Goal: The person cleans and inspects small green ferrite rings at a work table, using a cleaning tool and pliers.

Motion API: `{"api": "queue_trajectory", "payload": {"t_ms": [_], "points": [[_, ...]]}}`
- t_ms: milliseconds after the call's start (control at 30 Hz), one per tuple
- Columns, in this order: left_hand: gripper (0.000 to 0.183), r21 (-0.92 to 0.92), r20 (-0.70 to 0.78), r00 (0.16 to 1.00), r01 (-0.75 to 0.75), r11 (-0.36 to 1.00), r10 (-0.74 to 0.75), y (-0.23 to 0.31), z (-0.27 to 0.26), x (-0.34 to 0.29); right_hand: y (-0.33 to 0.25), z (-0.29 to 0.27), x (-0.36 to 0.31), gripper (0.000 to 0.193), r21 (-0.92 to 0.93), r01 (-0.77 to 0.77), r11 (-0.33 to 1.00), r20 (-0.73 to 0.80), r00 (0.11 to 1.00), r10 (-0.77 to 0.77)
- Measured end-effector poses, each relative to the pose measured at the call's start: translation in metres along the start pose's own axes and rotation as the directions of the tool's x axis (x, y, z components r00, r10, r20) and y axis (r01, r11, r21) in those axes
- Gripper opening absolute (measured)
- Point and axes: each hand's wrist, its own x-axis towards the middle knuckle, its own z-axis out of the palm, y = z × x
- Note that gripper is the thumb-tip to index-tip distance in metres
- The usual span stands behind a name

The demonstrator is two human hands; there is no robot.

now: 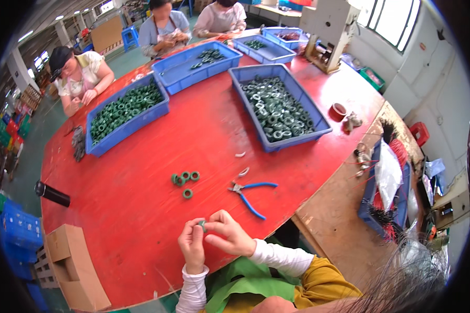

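Note:
Close to the table's near edge, a small green ring (202, 225) sits between my two hands. My left hand (192, 244) pinches it between thumb and fingers. The fingertips of my right hand (231, 235) close on the same ring from the other side, hiding part of it. Just beyond my hands lies a loose group of several green rings (187, 194). To their right, diagonal cutters (238, 189) with blue handles rest on the table, jaws pointing left. Two pale curved slivers lie near them, one of them a white piece (244, 171) just above the cutters.
Blue trays of green rings stand across the red table (141, 219), including a right tray (321, 129) and a left tray (103, 151). A black bottle (52, 193) and cardboard box (70, 261) are at left. A tape roll (338, 111) lies at right. Three people sit opposite.

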Motion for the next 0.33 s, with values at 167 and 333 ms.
{"api": "queue_trajectory", "payload": {"t_ms": [167,333], "points": [[0.037,-0.150,0.116,0.988,0.116,0.982,-0.099,-0.024,-0.008,0.005,-0.001,-0.012,0.016,0.022,-0.305,0.267,0.914,0.014,0.961,-0.277],[0.043,-0.089,0.120,0.980,0.170,0.981,-0.159,-0.016,0.004,0.010,0.029,-0.062,0.037,0.017,-0.496,0.148,0.856,-0.118,0.965,-0.235]]}}
